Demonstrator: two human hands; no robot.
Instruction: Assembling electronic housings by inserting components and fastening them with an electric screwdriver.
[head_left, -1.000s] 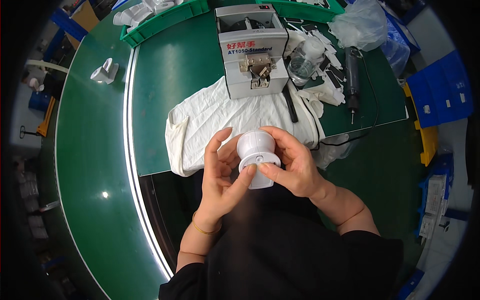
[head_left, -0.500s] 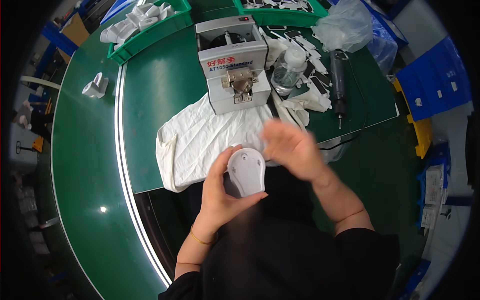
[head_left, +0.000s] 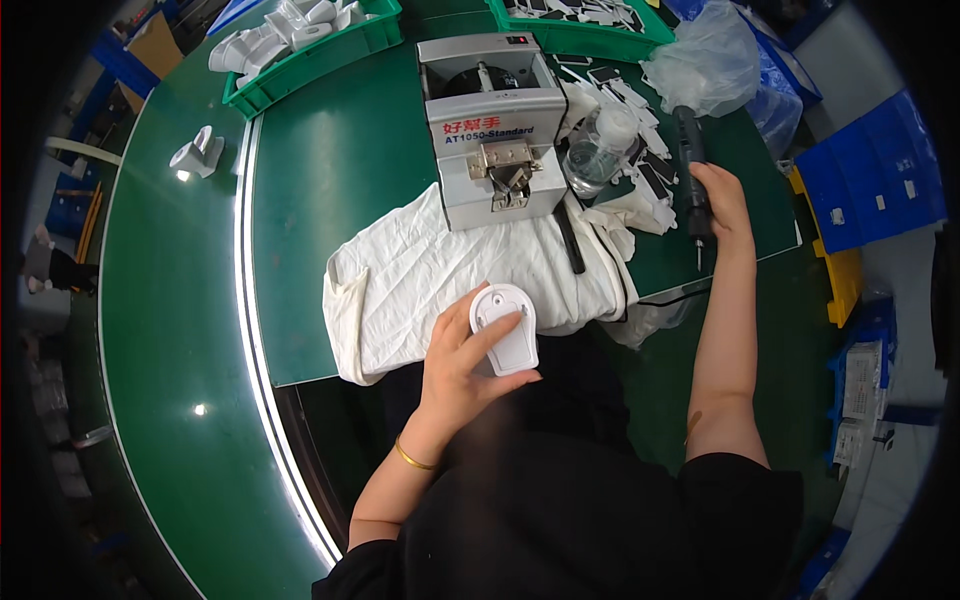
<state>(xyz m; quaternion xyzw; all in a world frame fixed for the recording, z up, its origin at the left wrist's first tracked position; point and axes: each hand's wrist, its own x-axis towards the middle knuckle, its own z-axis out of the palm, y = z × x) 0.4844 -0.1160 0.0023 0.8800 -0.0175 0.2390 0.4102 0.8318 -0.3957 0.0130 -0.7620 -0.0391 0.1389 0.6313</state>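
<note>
A white rounded plastic housing (head_left: 516, 352), its hollow side up, is held in my left hand (head_left: 452, 368) above the near edge of the cloth. The index finger reaches into the hollow, and the thumb presses along the near edge. Out to the right, my right hand (head_left: 728, 208) is wrapped round a dark electric screwdriver (head_left: 688, 145), whose bit points toward me. Its body is still over the table. Ahead of the housing stands a grey screw feeder (head_left: 490, 130) with a metal pick-up block at its front.
White cloth (head_left: 420, 270) lies under the feeder, with a slim black tool (head_left: 572, 242) on it. A clear bottle (head_left: 598, 150) stands beside loose black and white strips (head_left: 655, 170). Green bins (head_left: 310, 62) of white parts line the back. One white part (head_left: 198, 155) sits far left.
My right hand has gone from beside the housing to the screwdriver on the right and gripped it. My left index finger has moved into the housing.
</note>
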